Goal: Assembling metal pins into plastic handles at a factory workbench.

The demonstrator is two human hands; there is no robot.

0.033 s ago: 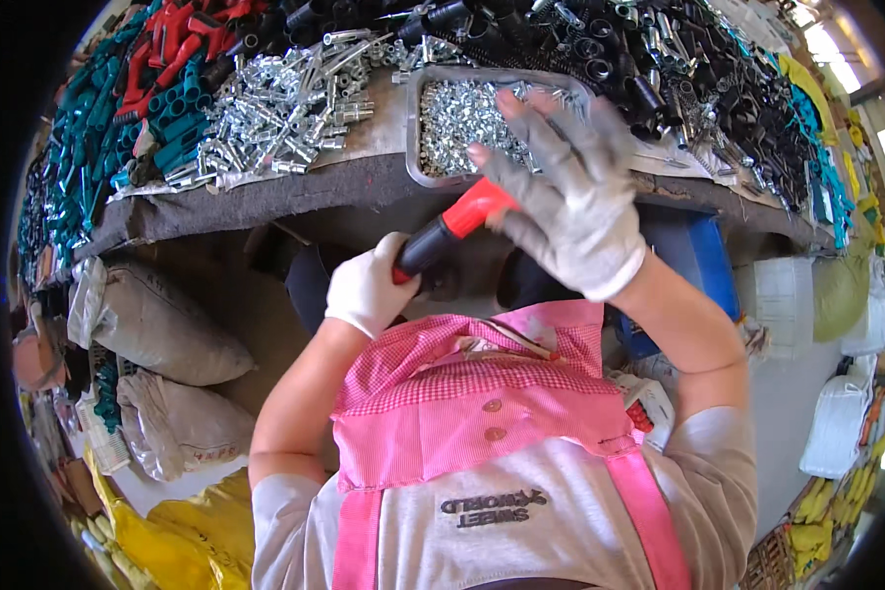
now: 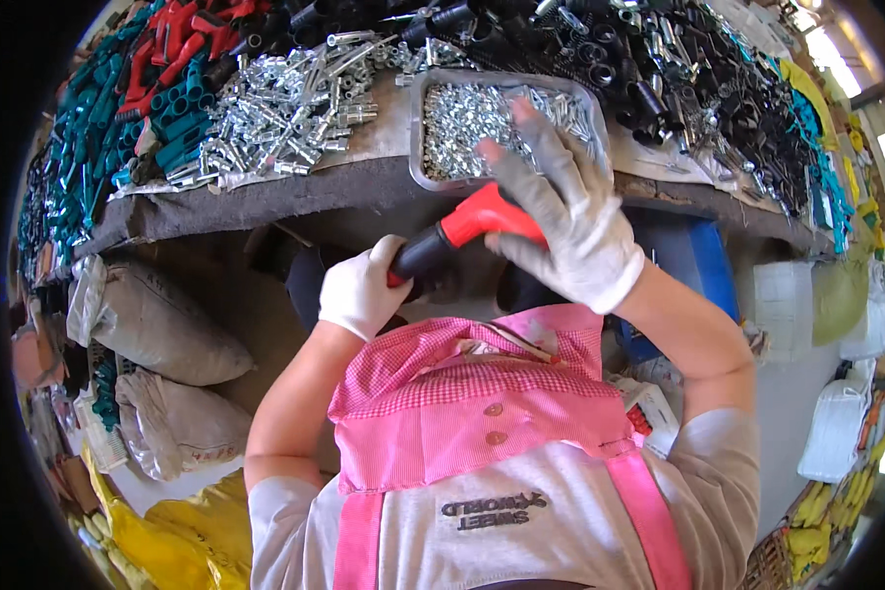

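Note:
My left hand [image 2: 356, 297], in a white glove, is closed round the black tube end of a red and black angled tool body [image 2: 474, 214]. This piece is held tilted in front of the pink apron, its red end up and to the right. At that red end is my right hand [image 2: 588, 236], gloved with greyish fingers and bare at some fingertips. Its fingers are stretched out and spread, and it overlaps the red end; whether it presses on it I cannot tell. Beyond the fingers, a clear plastic tray [image 2: 418, 147] of small shiny metal parts stands at the bench edge.
Silver metal fittings [image 2: 285, 108] lie heaped left of the tray, with red housings [image 2: 177, 44] and teal housings [image 2: 93, 128] farther left. Black parts [image 2: 649, 98] cover the right side. The bench has a dark cloth edge [image 2: 265, 202]. Sacks [image 2: 167, 324] and a blue bin [image 2: 708, 275] stand below.
My right hand has shifted slightly left and down, with more of the red end showing beneath its fingers. The left hand keeps its hold, moved a touch left.

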